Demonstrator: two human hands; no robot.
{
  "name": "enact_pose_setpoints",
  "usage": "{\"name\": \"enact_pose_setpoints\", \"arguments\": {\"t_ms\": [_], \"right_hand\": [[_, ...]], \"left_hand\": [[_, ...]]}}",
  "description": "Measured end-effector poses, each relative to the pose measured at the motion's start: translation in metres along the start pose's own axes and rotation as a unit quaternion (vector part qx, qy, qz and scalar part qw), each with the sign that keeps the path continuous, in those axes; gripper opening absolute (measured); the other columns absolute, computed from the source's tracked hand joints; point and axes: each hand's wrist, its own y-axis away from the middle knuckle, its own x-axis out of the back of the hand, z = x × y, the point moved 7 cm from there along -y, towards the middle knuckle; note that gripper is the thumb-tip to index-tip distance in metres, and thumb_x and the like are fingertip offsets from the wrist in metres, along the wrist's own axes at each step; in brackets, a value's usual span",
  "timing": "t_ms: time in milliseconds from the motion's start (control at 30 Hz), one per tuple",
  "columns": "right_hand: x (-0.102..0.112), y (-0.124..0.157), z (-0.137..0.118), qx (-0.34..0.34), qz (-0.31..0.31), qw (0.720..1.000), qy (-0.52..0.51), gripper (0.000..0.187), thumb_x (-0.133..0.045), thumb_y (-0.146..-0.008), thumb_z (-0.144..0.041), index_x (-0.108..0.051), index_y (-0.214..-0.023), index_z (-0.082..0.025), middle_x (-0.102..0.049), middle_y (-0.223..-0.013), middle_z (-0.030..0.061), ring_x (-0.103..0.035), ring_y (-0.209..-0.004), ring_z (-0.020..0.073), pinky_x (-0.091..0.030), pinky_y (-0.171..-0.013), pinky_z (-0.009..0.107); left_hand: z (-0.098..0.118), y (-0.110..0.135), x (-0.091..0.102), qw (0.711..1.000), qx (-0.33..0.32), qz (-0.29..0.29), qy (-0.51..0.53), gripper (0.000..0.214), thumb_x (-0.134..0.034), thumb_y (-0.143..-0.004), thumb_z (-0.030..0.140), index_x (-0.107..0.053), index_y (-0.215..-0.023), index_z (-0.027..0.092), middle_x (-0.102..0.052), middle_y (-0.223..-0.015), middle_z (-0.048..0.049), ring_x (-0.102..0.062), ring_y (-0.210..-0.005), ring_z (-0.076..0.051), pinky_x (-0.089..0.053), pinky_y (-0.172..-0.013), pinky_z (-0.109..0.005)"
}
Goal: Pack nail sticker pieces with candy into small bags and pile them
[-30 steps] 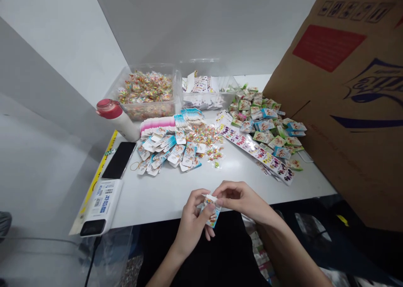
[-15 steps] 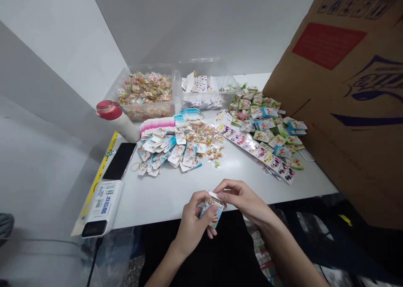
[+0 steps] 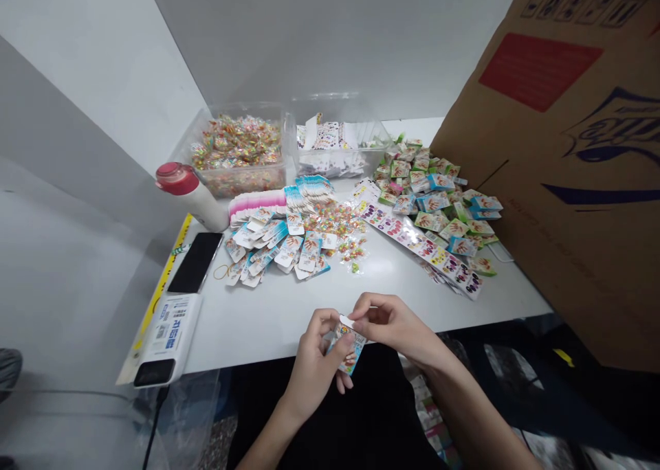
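Small box (image 3: 357, 350) at six o'clock: left hand (image 3: 315, 365) clamped round it, right hand (image 3: 390, 322) pinching its top flap (image 3: 346, 321). Flap could crease if pressed crooked; box could slip if left grip loosens. Beyond: flat cartons (image 3: 310, 252), eleven o'clock; sticker strip (image 3: 420, 242), one o'clock.

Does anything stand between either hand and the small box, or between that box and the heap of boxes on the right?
The left hand grips the small box and the right hand touches its top flap, so nothing visible intervenes there. Toward the heap of boxes, printed strips lie on the table between.
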Motion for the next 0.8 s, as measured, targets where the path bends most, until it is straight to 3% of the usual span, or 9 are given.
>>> {"name": "enact_pose_setpoints", "arguments": {"t_ms": [233,500,667,800], "right_hand": [[-0.001,0.001,0.001,0.004,0.005,0.999,0.038,0.02,-0.07,-0.081,-0.032,-0.061,-0.08,-0.014,-0.05,-0.063,-0.0038,-0.04,-0.058,0.0077,-0.032,-0.055,0.022],[-0.004,0.007,-0.017,0.061,0.004,0.995,0.083,0.011,-0.068,-0.082,-0.026,-0.066,-0.084,-0.015,-0.056,-0.077,-0.0005,-0.05,-0.067,0.0097,-0.04,-0.063,0.023],[-0.004,0.01,-0.021,0.064,-0.044,0.996,0.052,0.015,-0.071,-0.081,-0.026,-0.072,-0.093,-0.018,-0.058,-0.087,0.0019,-0.054,-0.075,0.0113,-0.043,-0.069,0.025],[-0.006,0.013,-0.018,0.035,-0.087,0.994,-0.047,0.022,-0.07,-0.083,-0.024,-0.074,-0.104,-0.02,-0.058,-0.093,0.0033,-0.056,-0.08,0.0118,-0.046,-0.073,0.026]], "left_hand": [[-0.002,0.002,0.002,1.0,0.006,-0.001,0.031,0.035,-0.06,-0.087,0.043,-0.035,-0.105,0.024,-0.064,-0.095,-0.0016,-0.06,-0.038,-0.007,-0.042,-0.03,-0.013],[0.005,0.002,-0.001,0.999,-0.003,-0.011,0.049,0.041,-0.059,-0.088,0.043,-0.033,-0.117,0.028,-0.06,-0.091,0.0021,-0.061,-0.038,-0.008,-0.045,-0.03,-0.014],[0.003,0.004,-0.003,0.997,-0.029,-0.008,0.065,0.03,-0.056,-0.09,0.042,-0.04,-0.109,0.025,-0.062,-0.103,-0.0029,-0.062,-0.039,-0.007,-0.045,-0.03,-0.013],[0.002,0.004,-0.005,0.995,-0.037,-0.008,0.093,0.028,-0.055,-0.091,0.042,-0.039,-0.106,0.025,-0.065,-0.093,-0.001,-0.062,-0.037,-0.009,-0.045,-0.029,-0.014]]}}
